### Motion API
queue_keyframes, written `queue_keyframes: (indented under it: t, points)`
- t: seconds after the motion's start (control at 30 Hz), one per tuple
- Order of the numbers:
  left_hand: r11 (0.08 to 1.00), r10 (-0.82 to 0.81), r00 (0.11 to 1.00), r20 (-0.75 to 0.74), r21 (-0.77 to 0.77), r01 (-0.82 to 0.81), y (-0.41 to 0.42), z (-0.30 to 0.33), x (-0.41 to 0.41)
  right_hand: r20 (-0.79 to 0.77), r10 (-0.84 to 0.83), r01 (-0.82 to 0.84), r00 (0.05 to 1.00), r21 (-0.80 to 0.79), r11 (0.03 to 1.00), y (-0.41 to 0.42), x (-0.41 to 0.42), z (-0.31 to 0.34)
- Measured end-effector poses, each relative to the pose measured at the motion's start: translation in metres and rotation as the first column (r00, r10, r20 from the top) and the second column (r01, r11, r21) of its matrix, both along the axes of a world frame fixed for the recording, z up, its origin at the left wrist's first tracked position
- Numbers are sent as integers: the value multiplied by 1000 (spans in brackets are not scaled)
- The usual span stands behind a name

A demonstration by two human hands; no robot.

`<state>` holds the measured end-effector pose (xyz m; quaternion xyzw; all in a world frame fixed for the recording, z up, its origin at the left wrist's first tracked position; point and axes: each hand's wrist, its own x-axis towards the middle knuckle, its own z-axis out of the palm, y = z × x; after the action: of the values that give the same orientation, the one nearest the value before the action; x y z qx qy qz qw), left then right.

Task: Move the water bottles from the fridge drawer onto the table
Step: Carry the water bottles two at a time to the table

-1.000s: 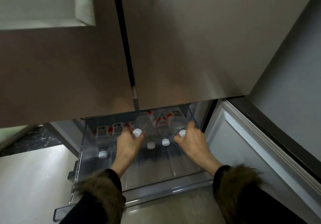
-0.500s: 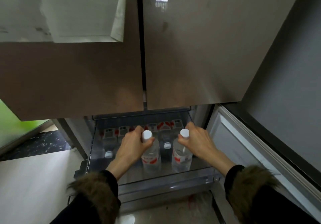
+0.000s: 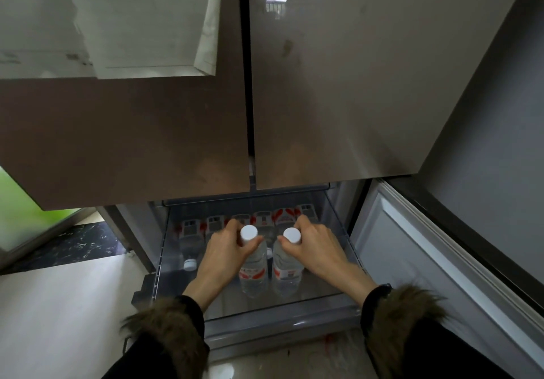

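**Fingers closed on two bottle necks over the open drawer**

Fingers of the left hand are curled tight around the neck of one water bottle, just under its white cap. The right hand grips a second water bottle the same way, its fingers wrapped below that bottle's white cap. Both bottles stand upright and side by side, nearly touching, over the front half of the fridge drawer; whether their bases rest on the drawer floor cannot be told.

Behind the hands, a row of further bottles with red-and-white labels lies along the back of the clear drawer, and one more lying bottle sits at the left, its cap pointing forward. The hands hide part of this row.

Both wrists come out of dark sleeves with fur cuffs. Two closed brown fridge doors hang over the drawer and hide its rear edge; papers are stuck on the left door. A lower door stands open at the right. Pale floor lies to the left.
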<state>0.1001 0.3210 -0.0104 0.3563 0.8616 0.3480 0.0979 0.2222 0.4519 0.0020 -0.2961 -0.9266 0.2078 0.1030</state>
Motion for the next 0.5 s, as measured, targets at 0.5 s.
queue_keyframes:
  t: [0.5]
  points:
    - [968,-249,917,310,112,225,-21,-41,-20,-104,87,-129,991,-530,838,15,13,-49]
